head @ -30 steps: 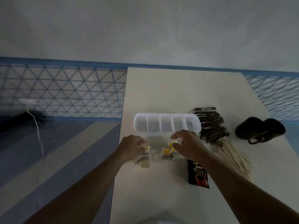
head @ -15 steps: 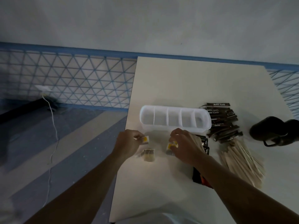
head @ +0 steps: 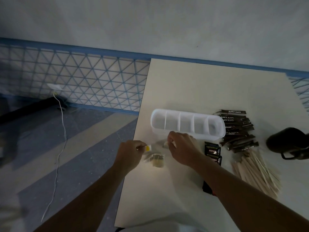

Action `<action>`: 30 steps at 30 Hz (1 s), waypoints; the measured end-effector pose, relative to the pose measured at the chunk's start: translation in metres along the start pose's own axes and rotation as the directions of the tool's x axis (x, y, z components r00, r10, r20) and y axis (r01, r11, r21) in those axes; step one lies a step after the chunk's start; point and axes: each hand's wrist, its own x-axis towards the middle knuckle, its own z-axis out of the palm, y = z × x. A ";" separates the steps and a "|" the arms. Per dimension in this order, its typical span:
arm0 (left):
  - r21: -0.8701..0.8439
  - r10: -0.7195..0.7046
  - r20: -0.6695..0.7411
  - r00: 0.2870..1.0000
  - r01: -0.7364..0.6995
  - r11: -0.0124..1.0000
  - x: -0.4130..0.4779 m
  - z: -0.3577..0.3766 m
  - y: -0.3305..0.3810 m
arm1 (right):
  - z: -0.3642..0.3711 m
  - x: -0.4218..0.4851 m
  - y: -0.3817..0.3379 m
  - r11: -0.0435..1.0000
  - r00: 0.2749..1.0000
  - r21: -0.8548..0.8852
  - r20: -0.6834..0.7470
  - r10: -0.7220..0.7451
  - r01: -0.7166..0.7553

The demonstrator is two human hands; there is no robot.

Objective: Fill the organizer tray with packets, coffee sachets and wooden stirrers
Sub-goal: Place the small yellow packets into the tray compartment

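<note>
- Paper packets (head: 156, 160): light, limp, easily crushed; likely best pinched by an edge. They lie on the desk (head: 200, 84), just in front of the empty organizer tray (head: 211, 136).
- Left hand (head: 129, 153) pinches a yellow-tagged packet (head: 148, 148); right hand (head: 181, 148) pinches another.
- Tray's long axis runs left-right.

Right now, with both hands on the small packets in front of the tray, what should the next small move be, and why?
Probably the right hand should carry its packet over the near wall of the organizer tray into a compartment: all five look empty, and this hand is closest. The left hand, pinching a yellow-tagged packet, could follow.
</note>
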 end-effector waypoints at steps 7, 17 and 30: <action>-0.114 0.015 0.160 0.987 0.003 0.993 -0.009 -0.001 -0.002 | 0.020 -0.003 -0.014 0.994 0.997 0.109 0.073 -0.017 0.009; -0.042 0.024 0.194 0.981 -0.016 0.999 -0.011 0.001 0.003 | 0.022 -0.005 -0.019 0.985 0.975 0.166 0.220 0.013 -0.050; -0.048 0.001 0.027 1.000 0.001 0.999 0.004 0.003 0.009 | 0.024 0.006 -0.023 0.993 0.995 0.107 0.091 0.045 -0.055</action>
